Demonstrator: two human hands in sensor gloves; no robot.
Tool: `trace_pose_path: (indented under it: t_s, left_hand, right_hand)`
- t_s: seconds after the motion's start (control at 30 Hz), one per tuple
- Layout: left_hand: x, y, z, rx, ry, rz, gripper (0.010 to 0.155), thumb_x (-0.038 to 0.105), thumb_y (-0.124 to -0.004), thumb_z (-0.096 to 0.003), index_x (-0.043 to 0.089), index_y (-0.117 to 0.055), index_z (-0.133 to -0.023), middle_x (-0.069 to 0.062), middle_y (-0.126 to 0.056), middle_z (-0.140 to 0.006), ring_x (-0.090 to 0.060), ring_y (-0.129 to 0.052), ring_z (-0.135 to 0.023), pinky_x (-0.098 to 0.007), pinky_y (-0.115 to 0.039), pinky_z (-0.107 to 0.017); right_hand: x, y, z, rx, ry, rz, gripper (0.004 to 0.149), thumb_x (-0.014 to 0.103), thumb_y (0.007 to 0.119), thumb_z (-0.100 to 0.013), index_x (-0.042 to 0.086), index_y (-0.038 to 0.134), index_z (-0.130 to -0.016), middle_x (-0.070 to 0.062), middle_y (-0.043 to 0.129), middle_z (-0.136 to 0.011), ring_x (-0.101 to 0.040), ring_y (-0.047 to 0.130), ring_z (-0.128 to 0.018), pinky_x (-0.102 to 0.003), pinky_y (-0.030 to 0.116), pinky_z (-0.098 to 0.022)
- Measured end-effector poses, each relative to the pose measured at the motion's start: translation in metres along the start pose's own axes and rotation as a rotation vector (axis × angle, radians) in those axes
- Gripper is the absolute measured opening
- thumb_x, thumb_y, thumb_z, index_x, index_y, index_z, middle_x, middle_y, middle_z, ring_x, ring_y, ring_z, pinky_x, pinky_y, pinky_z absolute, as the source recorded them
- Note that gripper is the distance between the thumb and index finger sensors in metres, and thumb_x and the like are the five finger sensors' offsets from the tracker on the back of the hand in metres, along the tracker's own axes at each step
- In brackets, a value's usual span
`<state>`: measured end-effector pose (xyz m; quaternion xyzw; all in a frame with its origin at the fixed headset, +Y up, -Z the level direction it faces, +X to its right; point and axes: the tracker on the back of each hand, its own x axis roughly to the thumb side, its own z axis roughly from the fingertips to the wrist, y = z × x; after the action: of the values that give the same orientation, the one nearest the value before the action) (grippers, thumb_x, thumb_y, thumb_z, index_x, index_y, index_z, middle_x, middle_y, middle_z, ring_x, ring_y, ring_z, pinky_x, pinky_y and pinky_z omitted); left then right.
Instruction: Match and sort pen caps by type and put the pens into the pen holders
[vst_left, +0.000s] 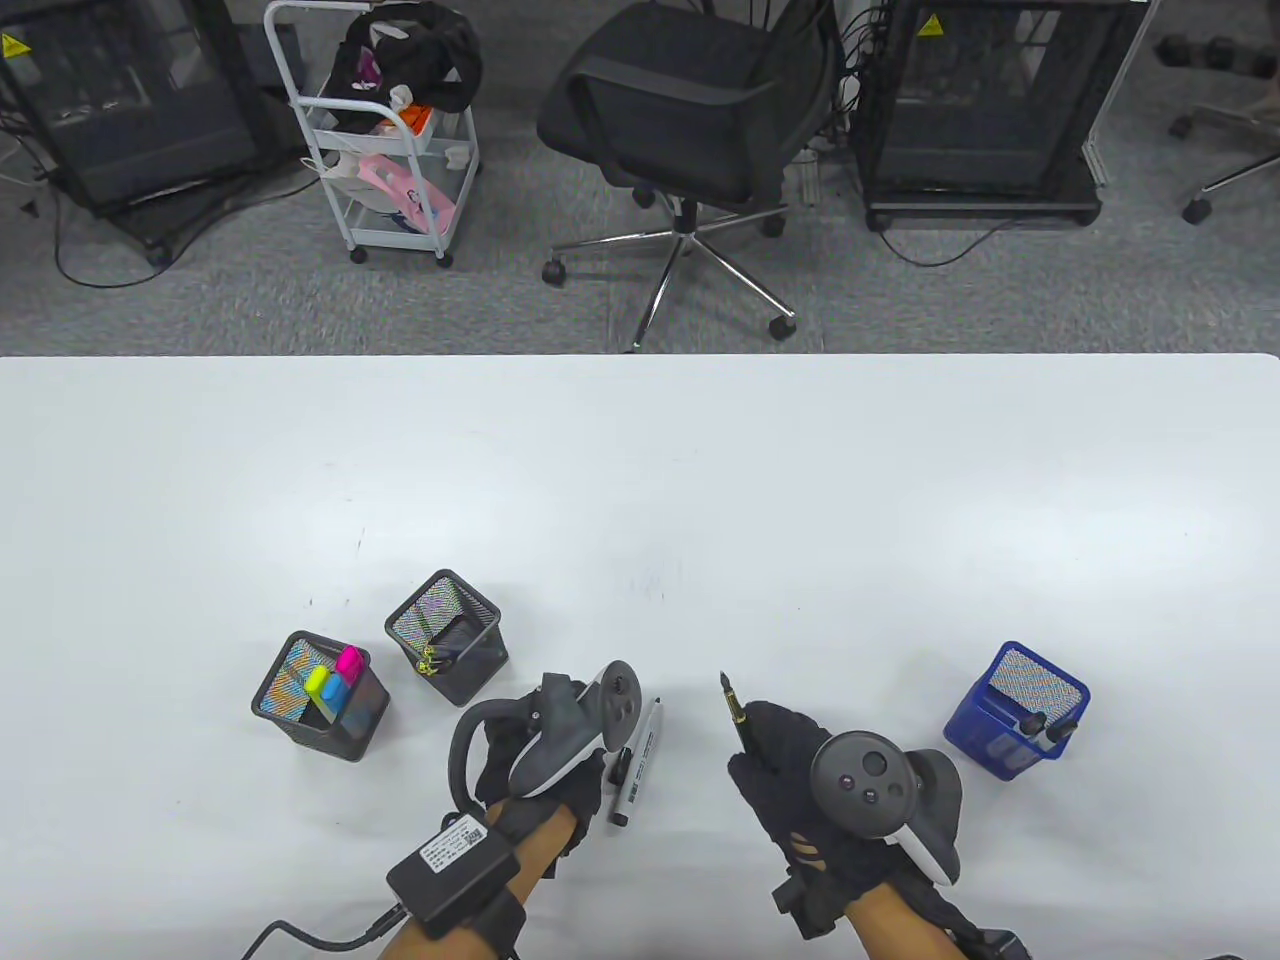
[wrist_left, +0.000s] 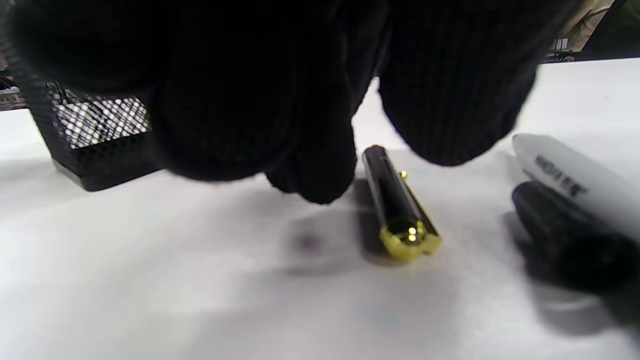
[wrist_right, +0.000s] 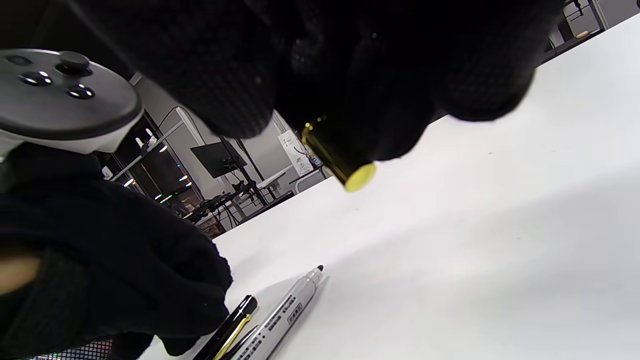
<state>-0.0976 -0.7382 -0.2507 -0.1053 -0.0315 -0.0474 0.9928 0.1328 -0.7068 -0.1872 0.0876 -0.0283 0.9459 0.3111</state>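
Gripping a black fountain pen with gold trim, the right hand holds it above the counter, nib pointing away from the wrist. The left hand hangs over a black-and-gold pen cap lying on the counter, fingertips just beside it; contact cannot be told. A grey uncapped marker lies just right of that hand. Two black mesh holders stand beyond its left side; a blue holder stands right of the right hand.
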Motion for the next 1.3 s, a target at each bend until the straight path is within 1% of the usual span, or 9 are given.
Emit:
trace_pose_path:
  t_s: [0.33, 0.5, 0.63, 0.9, 1.0, 1.1, 1.17, 1.23, 1.3]
  left_hand:
    - [0.003, -0.009, -0.003, -0.019, -0.006, -0.047, 0.059, 0.037, -0.102, -0.0361, 0.008, -0.092, -0.086, -0.014, -0.112, -0.063, -0.025, -0.111, -0.035, -0.056, -0.090, -0.035]
    - [-0.005, -0.011, -0.005, -0.054, 0.016, 0.035, 0.060, 0.036, -0.102, -0.0368, 0.006, -0.090, -0.087, -0.016, -0.109, -0.066, -0.027, -0.108, -0.038, -0.058, -0.088, -0.038]
    - [-0.011, -0.009, -0.002, -0.064, -0.010, 0.091, 0.060, 0.035, -0.097, -0.0381, 0.004, -0.088, -0.088, -0.018, -0.107, -0.067, -0.028, -0.103, -0.038, -0.062, -0.085, -0.040]
    - [-0.028, 0.030, 0.031, 0.039, -0.206, 0.257, 0.056, 0.034, -0.078, -0.0448, 0.004, -0.078, -0.092, -0.016, -0.097, -0.068, -0.031, -0.095, -0.046, -0.068, -0.076, -0.047]
    - [-0.035, 0.039, 0.043, 0.006, -0.244, 0.302, 0.054, 0.036, -0.070, -0.0467, 0.005, -0.075, -0.091, -0.015, -0.095, -0.070, -0.031, -0.094, -0.048, -0.069, -0.076, -0.048]
    - [-0.039, 0.042, 0.053, 0.033, -0.288, 0.313, 0.053, 0.037, -0.064, -0.0477, 0.007, -0.073, -0.091, -0.014, -0.093, -0.074, -0.032, -0.096, -0.051, -0.070, -0.075, -0.049]
    - [-0.041, 0.041, 0.059, 0.056, -0.330, 0.319, 0.053, 0.037, -0.062, -0.0487, 0.008, -0.071, -0.092, -0.018, -0.092, -0.083, -0.036, -0.101, -0.057, -0.069, -0.078, -0.048]
    - [-0.043, 0.039, 0.062, 0.058, -0.352, 0.350, 0.052, 0.036, -0.062, -0.0501, 0.009, -0.068, -0.094, -0.018, -0.095, -0.081, -0.033, -0.107, -0.051, -0.065, -0.082, -0.046]
    - [-0.046, 0.035, 0.066, 0.163, -0.393, 0.431, 0.051, 0.034, -0.065, -0.0505, 0.009, -0.069, -0.095, -0.014, -0.097, -0.075, -0.031, -0.105, -0.046, -0.064, -0.082, -0.044]
  right_hand:
    - [-0.001, 0.000, 0.000, 0.007, -0.002, 0.008, 0.053, 0.037, 0.097, -0.042, 0.012, 0.079, -0.086, -0.013, 0.097, -0.073, -0.030, 0.106, -0.055, -0.046, 0.091, -0.042]
    - [0.000, 0.001, 0.000, 0.011, -0.003, 0.011, 0.054, 0.037, 0.096, -0.042, 0.012, 0.079, -0.086, -0.013, 0.097, -0.073, -0.031, 0.106, -0.055, -0.046, 0.091, -0.043]
    - [-0.001, 0.000, 0.000, 0.009, -0.002, 0.012, 0.054, 0.036, 0.096, -0.042, 0.012, 0.079, -0.086, -0.013, 0.097, -0.073, -0.031, 0.106, -0.056, -0.046, 0.091, -0.043]
    - [0.002, 0.002, 0.001, 0.015, -0.032, 0.015, 0.054, 0.036, 0.093, -0.044, 0.012, 0.076, -0.089, -0.013, 0.095, -0.076, -0.031, 0.104, -0.058, -0.047, 0.090, -0.045]
    - [0.005, 0.003, 0.001, 0.032, -0.054, 0.020, 0.054, 0.036, 0.091, -0.044, 0.012, 0.074, -0.090, -0.014, 0.094, -0.076, -0.031, 0.103, -0.058, -0.047, 0.089, -0.046]
    - [0.008, 0.005, 0.002, 0.042, -0.082, 0.041, 0.054, 0.036, 0.089, -0.045, 0.012, 0.073, -0.091, -0.014, 0.093, -0.077, -0.031, 0.102, -0.058, -0.047, 0.089, -0.046]
    - [0.011, 0.007, 0.002, 0.048, -0.104, 0.064, 0.054, 0.036, 0.088, -0.046, 0.013, 0.072, -0.093, -0.015, 0.092, -0.078, -0.031, 0.102, -0.058, -0.048, 0.088, -0.047]
    - [0.014, 0.008, 0.003, 0.054, -0.126, 0.081, 0.055, 0.035, 0.087, -0.046, 0.014, 0.072, -0.094, -0.015, 0.091, -0.079, -0.031, 0.100, -0.059, -0.049, 0.087, -0.048]
    - [0.017, 0.010, 0.004, 0.060, -0.162, 0.118, 0.055, 0.034, 0.087, -0.046, 0.016, 0.072, -0.095, -0.015, 0.090, -0.080, -0.031, 0.099, -0.060, -0.050, 0.086, -0.049]
